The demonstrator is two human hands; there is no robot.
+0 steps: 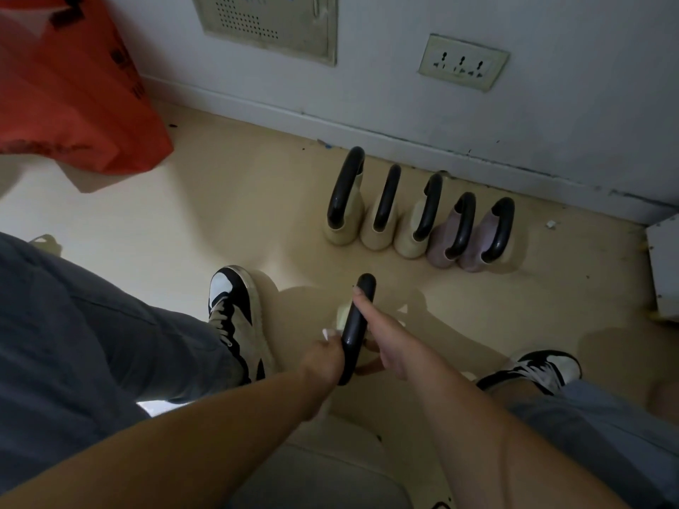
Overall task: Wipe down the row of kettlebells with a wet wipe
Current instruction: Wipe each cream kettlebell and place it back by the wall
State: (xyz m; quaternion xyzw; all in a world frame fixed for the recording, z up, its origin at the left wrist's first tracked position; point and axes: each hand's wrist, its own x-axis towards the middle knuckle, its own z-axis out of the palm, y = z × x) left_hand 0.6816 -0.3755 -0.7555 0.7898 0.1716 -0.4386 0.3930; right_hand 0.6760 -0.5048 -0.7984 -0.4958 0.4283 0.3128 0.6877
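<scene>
Your left hand [325, 356] curls round the handle of the near kettlebell [358, 317] at six o'clock, with a white scrap, likely the wipe [326, 333], under its fingers. Your right hand [391, 343] lays a forefinger along the handle, other fingers tucked beneath. The row [378, 233] of five waits at one o'clock. Whether any are already clean, you cannot tell.

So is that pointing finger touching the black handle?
Touching. The head view shows the right hand's index finger lying flat along the kettlebell handle, with no gap between them.
</scene>
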